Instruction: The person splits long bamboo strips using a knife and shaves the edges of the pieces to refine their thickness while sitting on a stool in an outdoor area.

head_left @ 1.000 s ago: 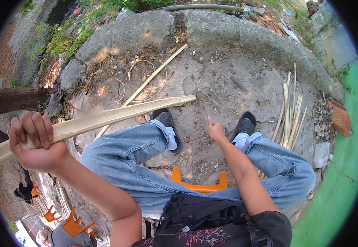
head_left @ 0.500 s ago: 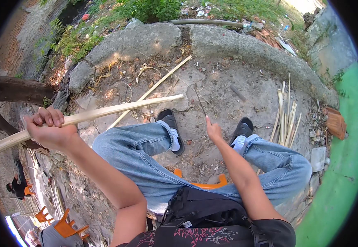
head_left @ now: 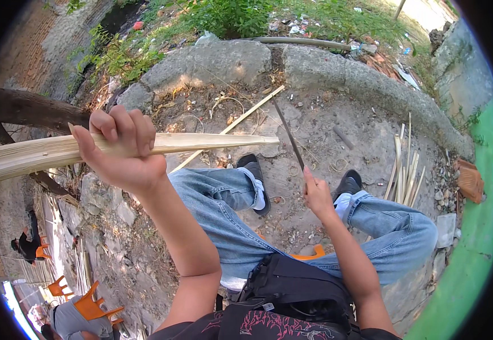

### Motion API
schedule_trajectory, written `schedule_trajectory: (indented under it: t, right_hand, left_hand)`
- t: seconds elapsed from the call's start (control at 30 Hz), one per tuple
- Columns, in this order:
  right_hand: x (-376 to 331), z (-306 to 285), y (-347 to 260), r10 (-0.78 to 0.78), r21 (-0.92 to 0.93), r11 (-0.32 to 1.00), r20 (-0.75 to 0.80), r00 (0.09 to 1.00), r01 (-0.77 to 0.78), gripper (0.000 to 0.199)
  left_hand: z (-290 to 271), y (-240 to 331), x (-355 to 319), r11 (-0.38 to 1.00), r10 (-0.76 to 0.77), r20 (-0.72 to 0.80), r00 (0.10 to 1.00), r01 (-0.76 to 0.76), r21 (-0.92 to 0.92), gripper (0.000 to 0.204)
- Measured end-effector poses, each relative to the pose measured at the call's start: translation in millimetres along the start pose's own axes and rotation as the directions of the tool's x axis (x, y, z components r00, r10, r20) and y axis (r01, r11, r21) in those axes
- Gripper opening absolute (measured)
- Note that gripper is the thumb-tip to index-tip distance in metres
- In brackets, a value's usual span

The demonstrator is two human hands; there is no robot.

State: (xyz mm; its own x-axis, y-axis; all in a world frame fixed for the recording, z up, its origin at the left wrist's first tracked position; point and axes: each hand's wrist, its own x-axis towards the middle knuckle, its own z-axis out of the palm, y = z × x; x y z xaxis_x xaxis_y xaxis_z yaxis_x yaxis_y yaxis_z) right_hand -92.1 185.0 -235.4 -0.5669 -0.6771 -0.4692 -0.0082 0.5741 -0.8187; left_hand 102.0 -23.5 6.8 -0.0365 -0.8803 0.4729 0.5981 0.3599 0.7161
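My left hand [head_left: 123,148] is raised on the left, its fingers curled round a pale split bamboo strip [head_left: 215,141]. The strip lies nearly level, its thick end at the left rim and its narrow end in front of my knees. My right hand [head_left: 318,196] is closed on a knife with a long, thin dark blade [head_left: 289,134]; the fist hides the handle. The blade points away and up to the left, its middle just right of the strip's narrow end, and I cannot tell whether they touch. Beyond, another bamboo strip [head_left: 245,116] lies slantwise on the ground.
Several bamboo strips [head_left: 409,175] lie right of my right foot. A low stone kerb [head_left: 337,65] curves across the far side. An orange seat [head_left: 314,253] shows beneath me, a tree trunk [head_left: 31,107] at left. Two people [head_left: 28,241] sit farther back on the left.
My left hand has turned and come right and nearer the camera with the strip. The knife blade now shows broader and longer. The whole view has shifted slightly.
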Motion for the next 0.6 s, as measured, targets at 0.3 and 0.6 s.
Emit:
schedule_trajectory:
  t: [0.3,0.6]
  right_hand:
    - [-44,-12,-4,-0.201,0.214,0.957,-0.009,0.98,0.198,0.055]
    - [-40,-8,-20,-0.358,0.105,0.911,-0.279,0.891,0.399,0.032]
  left_hand:
    - [27,-14,-5,0.946,-0.102,0.334,0.937,0.195,-0.257,0.053]
    - [51,-38,-11,0.898,-0.217,0.358,0.908,0.33,-0.293,0.047]
